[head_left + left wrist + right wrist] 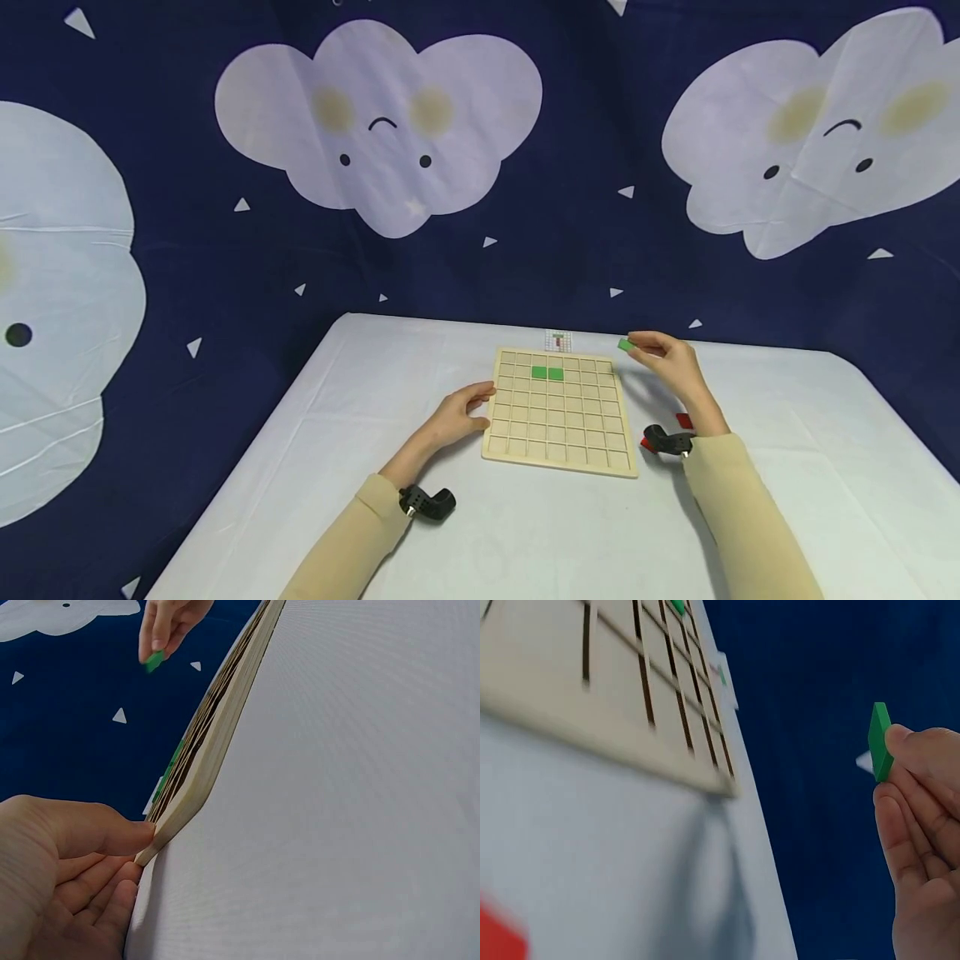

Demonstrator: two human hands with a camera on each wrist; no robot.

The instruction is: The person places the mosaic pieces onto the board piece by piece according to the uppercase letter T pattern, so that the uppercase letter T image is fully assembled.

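Observation:
A pale wooden grid board lies on the white table, with two green square tiles side by side in its far part. My left hand rests at the board's left edge; the thumb and fingertips touch the rim in the left wrist view. Beyond the board's far right corner, my right hand is raised and pinches one green tile between thumb and fingers. A red tile lies below the right hand, and another red tile is partly hidden by the wrist camera.
A small printed card with a coloured grid pattern lies just behind the board. The white table extends around it with rounded far corners. Behind hangs a dark blue cloth with clouds and small white triangles. Both wrists wear black cameras.

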